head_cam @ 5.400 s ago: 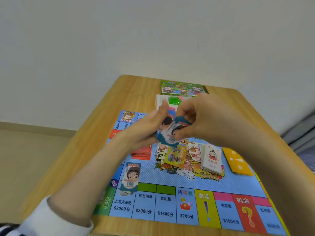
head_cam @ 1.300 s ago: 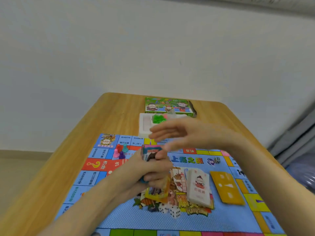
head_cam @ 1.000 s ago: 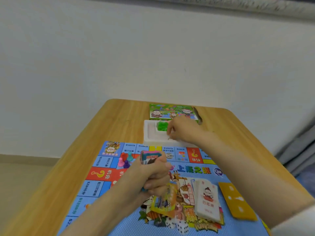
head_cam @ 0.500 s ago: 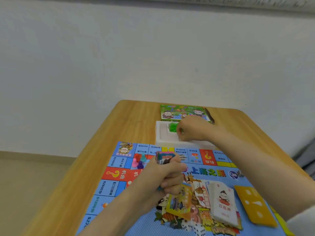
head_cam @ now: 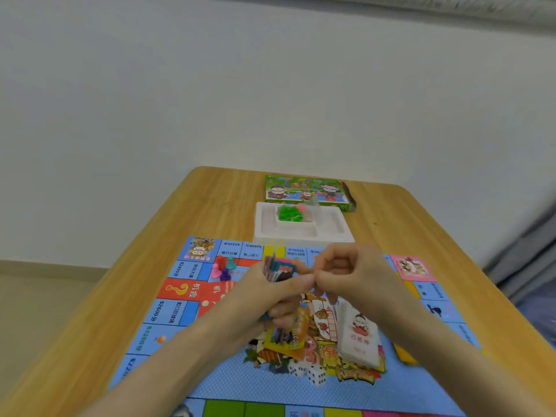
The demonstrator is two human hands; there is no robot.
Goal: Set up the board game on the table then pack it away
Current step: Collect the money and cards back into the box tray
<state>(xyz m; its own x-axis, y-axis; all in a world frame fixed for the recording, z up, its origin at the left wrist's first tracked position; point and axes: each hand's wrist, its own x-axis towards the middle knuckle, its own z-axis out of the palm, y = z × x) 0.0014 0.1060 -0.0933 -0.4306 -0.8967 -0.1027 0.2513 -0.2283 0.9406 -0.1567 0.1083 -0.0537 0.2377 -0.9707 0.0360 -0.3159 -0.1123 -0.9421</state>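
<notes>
Just below the fingers (head_cam: pixel 281 311), dice (head_cam: pixel 314 375) and a deck (head_cam: pixel 358 338) lie on the board (head_cam: pixel 186 314); above them the left hand (head_cam: pixel 276 299) grips the notes (head_cam: pixel 279 270) upright, fingers curled round the stack, and the right hand (head_cam: pixel 346 275) meets its thumb with fingers curled. Whether the right pinches a note, a band or nothing is hidden, so squaring the edges before binding or stowing seems wise. Beyond the fingers sit pawns (head_cam: pixel 223 267), the tray (head_cam: pixel 301 238) and the box (head_cam: pixel 304 191), the tray's green pieces (head_cam: pixel 288 213) blurred.

We've got a plain white wall (head_cam: pixel 270 85) at 12 o'clock | beige floor (head_cam: pixel 36 311) down at 9 | and we see grey fabric folds (head_cam: pixel 529 260) at 3
</notes>
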